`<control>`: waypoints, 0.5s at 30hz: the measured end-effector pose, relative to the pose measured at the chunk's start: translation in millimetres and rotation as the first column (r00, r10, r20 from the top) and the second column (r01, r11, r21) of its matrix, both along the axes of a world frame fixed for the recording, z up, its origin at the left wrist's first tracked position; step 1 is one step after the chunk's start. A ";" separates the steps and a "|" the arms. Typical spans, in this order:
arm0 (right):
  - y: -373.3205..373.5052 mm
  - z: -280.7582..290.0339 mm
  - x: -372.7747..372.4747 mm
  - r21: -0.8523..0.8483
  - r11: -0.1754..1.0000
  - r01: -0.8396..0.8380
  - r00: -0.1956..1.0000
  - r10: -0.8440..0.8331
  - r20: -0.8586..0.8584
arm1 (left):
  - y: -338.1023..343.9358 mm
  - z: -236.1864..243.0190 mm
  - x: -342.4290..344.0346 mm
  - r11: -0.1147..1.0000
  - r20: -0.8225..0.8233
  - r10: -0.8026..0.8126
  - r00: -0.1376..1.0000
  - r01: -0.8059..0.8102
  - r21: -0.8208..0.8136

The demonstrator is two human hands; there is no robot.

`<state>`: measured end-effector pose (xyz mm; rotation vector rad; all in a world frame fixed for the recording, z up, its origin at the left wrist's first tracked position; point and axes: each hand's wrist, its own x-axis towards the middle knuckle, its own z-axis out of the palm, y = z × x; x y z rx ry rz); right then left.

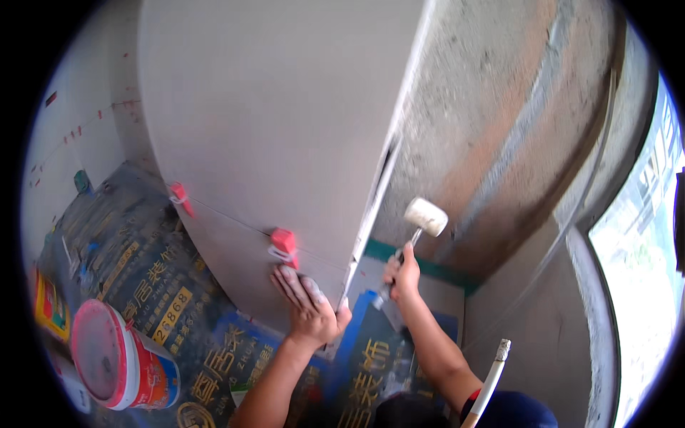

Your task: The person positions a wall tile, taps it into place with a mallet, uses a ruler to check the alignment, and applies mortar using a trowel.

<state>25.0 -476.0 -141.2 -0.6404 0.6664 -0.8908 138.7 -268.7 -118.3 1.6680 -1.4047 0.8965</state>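
Note:
A large grey tile panel [271, 100] stands upright in the middle, with a seam across its lower part and red clips with white straps [284, 245] on that seam. My left hand [308, 307] lies on the panel just below one clip, fingers stretched along the face and thumb at the right edge. To the right of the panel, my right hand [404, 274] is closed round the handle of a mallet [426, 215], its white head raised beside the bare wall.
A lidded red-and-white bucket [96, 357] and a yellow-red package [51, 307] sit on the printed floor covering [178, 299] at lower left. Rough plaster wall [485, 93] rises behind the mallet. A bright window [642, 285] is at right. A cigarette [489, 381] juts up in the foreground.

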 end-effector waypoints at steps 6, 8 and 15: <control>-26.8 -51.8 3.3 0.191 0.971 -0.143 0.989 0.148 -0.015 | -1.6 12.3 7.1 0.999 0.055 -0.029 0.998 0.030 -0.032; -22.8 -88.4 10.3 0.279 0.958 0.072 0.997 -0.075 0.002 | -6.7 7.9 3.6 1.000 0.186 0.005 0.983 -0.011 0.030; -42.3 -167.4 10.6 0.489 0.871 0.050 0.993 -0.097 0.072 | 6.3 -11.7 5.5 0.977 -0.072 -0.172 0.982 0.180 0.115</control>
